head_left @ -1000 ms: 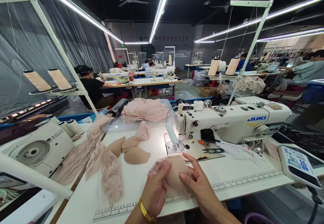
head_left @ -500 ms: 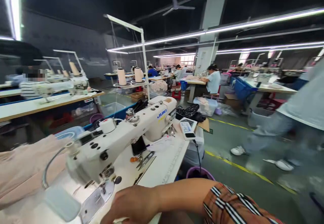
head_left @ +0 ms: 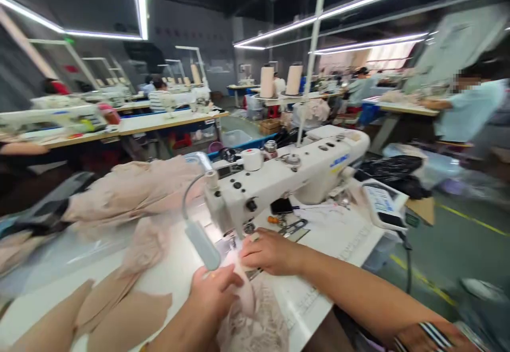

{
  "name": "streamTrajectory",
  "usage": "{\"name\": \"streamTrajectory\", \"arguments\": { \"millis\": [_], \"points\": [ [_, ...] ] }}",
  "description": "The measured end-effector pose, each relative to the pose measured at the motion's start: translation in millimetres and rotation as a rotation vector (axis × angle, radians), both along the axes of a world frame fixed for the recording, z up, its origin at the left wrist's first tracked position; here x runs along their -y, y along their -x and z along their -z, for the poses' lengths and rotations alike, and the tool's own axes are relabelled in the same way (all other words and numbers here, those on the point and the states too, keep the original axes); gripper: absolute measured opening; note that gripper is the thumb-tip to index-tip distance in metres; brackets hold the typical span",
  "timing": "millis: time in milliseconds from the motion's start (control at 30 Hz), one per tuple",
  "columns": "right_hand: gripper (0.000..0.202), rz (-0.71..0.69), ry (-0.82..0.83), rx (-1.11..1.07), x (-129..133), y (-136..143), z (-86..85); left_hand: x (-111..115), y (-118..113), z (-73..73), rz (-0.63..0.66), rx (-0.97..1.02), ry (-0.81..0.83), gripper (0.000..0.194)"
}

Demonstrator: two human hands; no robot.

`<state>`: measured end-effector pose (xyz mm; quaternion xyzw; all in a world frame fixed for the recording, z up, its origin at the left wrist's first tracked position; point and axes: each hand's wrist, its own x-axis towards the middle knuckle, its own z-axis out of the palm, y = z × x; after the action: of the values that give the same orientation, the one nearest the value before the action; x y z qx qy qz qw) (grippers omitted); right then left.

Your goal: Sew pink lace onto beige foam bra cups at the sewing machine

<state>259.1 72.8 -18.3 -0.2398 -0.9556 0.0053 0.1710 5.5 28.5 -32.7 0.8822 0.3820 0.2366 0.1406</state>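
Note:
A white sewing machine (head_left: 274, 174) stands on the table before me. Pale pink fabric with a lacy part (head_left: 261, 323) runs from its needle area down toward me. My left hand (head_left: 215, 291) grips this fabric's left edge, thumb and fingers closing on it. Close by the needle, my right hand (head_left: 271, 252) has its fingers bent together on the fabric; their tips are partly hidden. A grey lamp (head_left: 203, 246) on a bent neck hangs just above my left hand. Thread snips (head_left: 295, 228) lie behind my right hand.
Beige cut pieces (head_left: 127, 317) lie on the table at left, with a heap of pink fabric (head_left: 139, 182) behind them. A control panel (head_left: 382, 206) sits at the table's right end. Thread cones (head_left: 294, 80) stand beyond the machine. Co-workers sit at other tables; one (head_left: 470, 102) is at right.
My view has swung left. My left hand has come into view, and my right hand is now at the needle with pink lace fabric. The person walking at right has left the view.

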Motion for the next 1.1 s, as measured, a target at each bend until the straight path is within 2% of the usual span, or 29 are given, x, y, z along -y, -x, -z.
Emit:
{"name": "streamTrajectory", "arguments": {
  "millis": [133,233,400,533,667,933,1100],
  "points": [
    [0.032,-0.038,0.138,-0.106,3.9,-1.1,-0.3,32.4,-3.7,-7.4,-0.014,-0.078,-0.034,0.023],
    [0.035,-0.017,0.180,-0.129,8.1,1.9,-3.8,41.5,-9.5,-11.0,-0.016,-0.104,-0.039,0.020],
    [0.036,0.047,0.170,-0.102,6.7,3.3,-4.0,42.6,-22.0,-13.3,-0.082,-0.089,-0.028,0.025],
    [0.037,0.093,0.132,-0.060,4.6,2.8,-1.2,46.7,-29.6,-23.2,-0.141,-0.098,0.039,0.026],
    [0.037,0.130,0.113,-0.049,5.5,2.5,-1.0,49.3,-33.2,-31.0,-0.138,-0.125,0.061,0.026],
    [0.035,0.131,0.122,-0.084,4.7,1.8,1.3,49.2,-36.0,-34.8,-0.115,-0.144,0.145,0.031],
    [0.032,0.131,0.128,-0.094,2.9,0.9,1.8,41.3,-33.0,-51.5,-0.114,-0.195,0.251,0.035]
  ]
}}
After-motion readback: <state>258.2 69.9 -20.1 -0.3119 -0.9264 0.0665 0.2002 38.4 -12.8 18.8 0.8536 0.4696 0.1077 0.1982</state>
